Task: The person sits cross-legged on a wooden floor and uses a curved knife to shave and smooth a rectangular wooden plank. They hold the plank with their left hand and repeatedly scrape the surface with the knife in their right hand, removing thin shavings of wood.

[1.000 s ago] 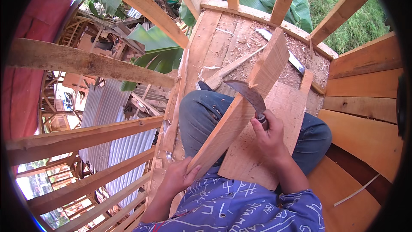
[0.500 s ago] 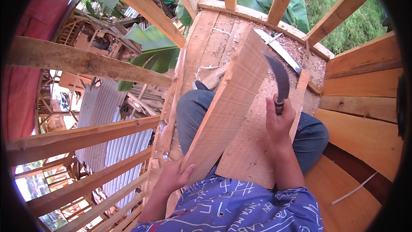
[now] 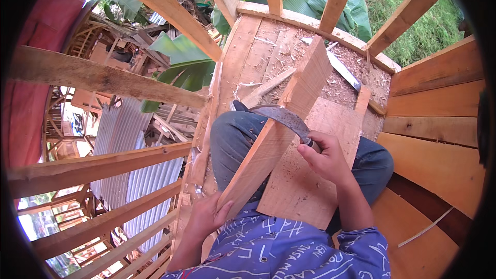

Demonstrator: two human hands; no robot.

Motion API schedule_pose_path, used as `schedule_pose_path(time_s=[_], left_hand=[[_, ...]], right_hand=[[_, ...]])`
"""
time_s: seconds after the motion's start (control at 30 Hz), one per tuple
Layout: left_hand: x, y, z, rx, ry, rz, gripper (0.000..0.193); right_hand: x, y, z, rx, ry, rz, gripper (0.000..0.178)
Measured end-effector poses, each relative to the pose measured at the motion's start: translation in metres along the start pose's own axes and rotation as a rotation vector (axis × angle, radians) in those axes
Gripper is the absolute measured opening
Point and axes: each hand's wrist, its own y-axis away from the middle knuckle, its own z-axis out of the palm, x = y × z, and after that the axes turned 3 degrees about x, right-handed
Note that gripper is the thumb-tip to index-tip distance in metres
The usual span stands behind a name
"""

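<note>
A plank floor [image 3: 245,46] spreads beyond both hands, and a wall of orange-brown boards [image 3: 431,160] rises to the right of the right hand. A broad flat board [image 3: 299,191] lies across the person's lap, between the two hands. The thick plank [image 3: 264,155] slopes away from the left hand [image 3: 209,213], whose fingers and thumb close on its near end; its far end reaches past the right hand. Farther off, beyond the right hand, a long pale blade [image 3: 345,71] lies on the floor. The right hand [image 3: 326,159] is wrapped around the handle of a curved knife [image 3: 290,121]; its dark blade points leftward from that fist, across the plank's upper edge. Small shavings [image 3: 338,91] litter the floor ahead of the right hand.
</note>
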Motion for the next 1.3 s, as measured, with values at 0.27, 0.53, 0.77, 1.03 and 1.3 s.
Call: schedule_pose_path(time_s=[0.27,0.53,0.77,1.03,1.3], left_hand=[[0.012,-0.010,-0.006,-0.042,0.020,0.014,0.024],[0.000,-0.014,-0.025,-0.003,-0.073,0.040,0.022],[0.010,-0.010,-0.019,0.020,-0.083,0.043,0.019],[0.001,-0.008,-0.017,0.032,-0.099,0.061,0.019],[-0.003,-0.009,-0.015,0.045,-0.082,0.058,0.022]], right_hand=[[0.015,0.009,0.003,0.145,0.001,-0.098,0.017],[-0.013,0.002,-0.015,-0.212,0.053,0.036,0.021],[0.003,0.004,-0.020,-0.094,0.004,-0.039,0.024],[-0.002,0.013,-0.018,-0.050,-0.017,-0.010,0.021],[0.021,0.006,-0.011,0.546,-0.085,-0.227,0.014]])
